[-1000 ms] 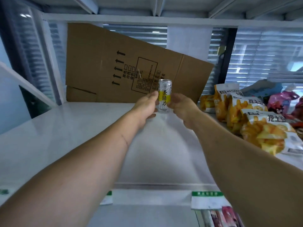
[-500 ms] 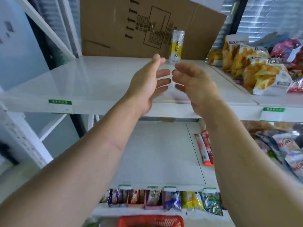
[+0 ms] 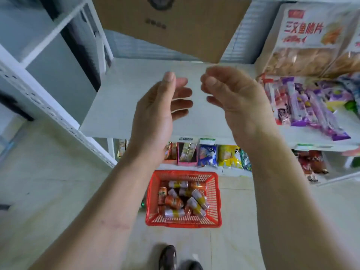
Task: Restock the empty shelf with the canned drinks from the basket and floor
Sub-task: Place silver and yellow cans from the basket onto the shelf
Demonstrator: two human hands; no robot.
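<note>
Both hands, left point(image 3: 155, 112) and right point(image 3: 235, 102), are held empty above the shelf point(image 3: 116, 106); a can point(image 3: 174, 213) must next be fetched from the basket point(image 3: 215, 203).

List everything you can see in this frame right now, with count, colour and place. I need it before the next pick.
basket: one, red, on the floor below the shelves.
cans: about a dozen, orange or silver-and-yellow, loose in the basket.
shelf: one, white, bare in its visible part, behind the hands.
cardboard sheet: one, brown, at the back above that shelf.
snack bags: at least two, pale with red print, upper right.
wrapped bars: many, mostly purple and pink, right shelf.
small packets: a row, mixed colours, lowest shelf.
shoe: one clear, dark, bottom edge.
left hand: open, empty.
right hand: loosely curled, empty.
</note>
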